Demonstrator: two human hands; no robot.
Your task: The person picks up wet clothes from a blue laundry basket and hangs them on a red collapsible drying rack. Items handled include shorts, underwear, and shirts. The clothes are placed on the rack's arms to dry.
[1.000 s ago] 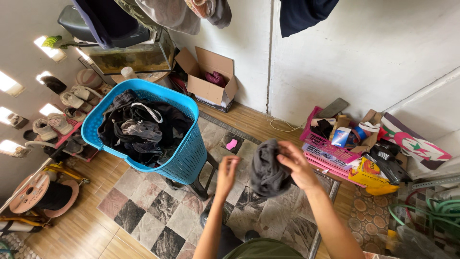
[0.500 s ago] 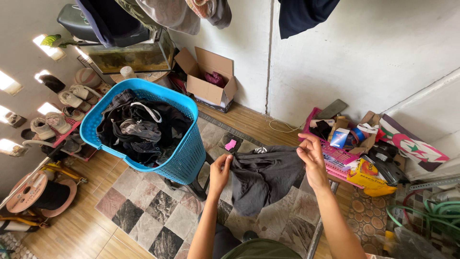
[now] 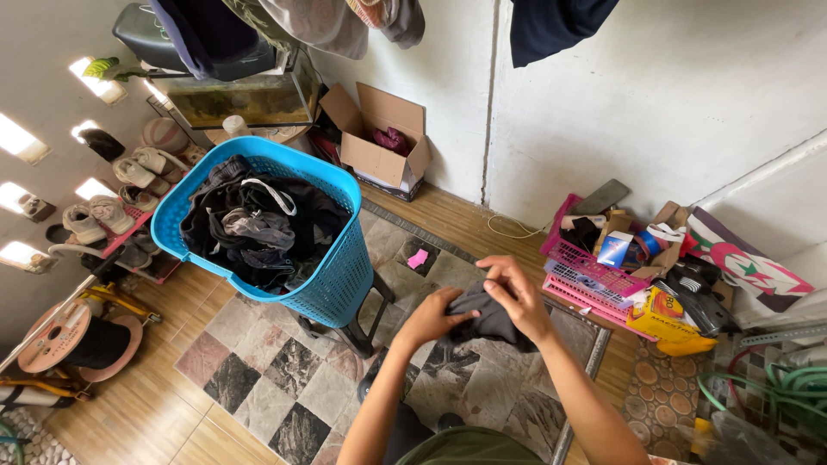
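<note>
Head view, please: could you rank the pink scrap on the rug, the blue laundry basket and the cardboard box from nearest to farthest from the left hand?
Measured from the left hand, which grips the dark garment:
1. Pink scrap, on the rug just beyond the hand.
2. Blue laundry basket, to the left on a stool.
3. Cardboard box, against the far wall.

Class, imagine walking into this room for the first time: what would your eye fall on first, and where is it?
Probably the bright blue laundry basket, left of centre, heaped with dark clothes. Next, mid-frame, the left hand and right hand bunch a dark grey garment over the checkered rug.
</note>
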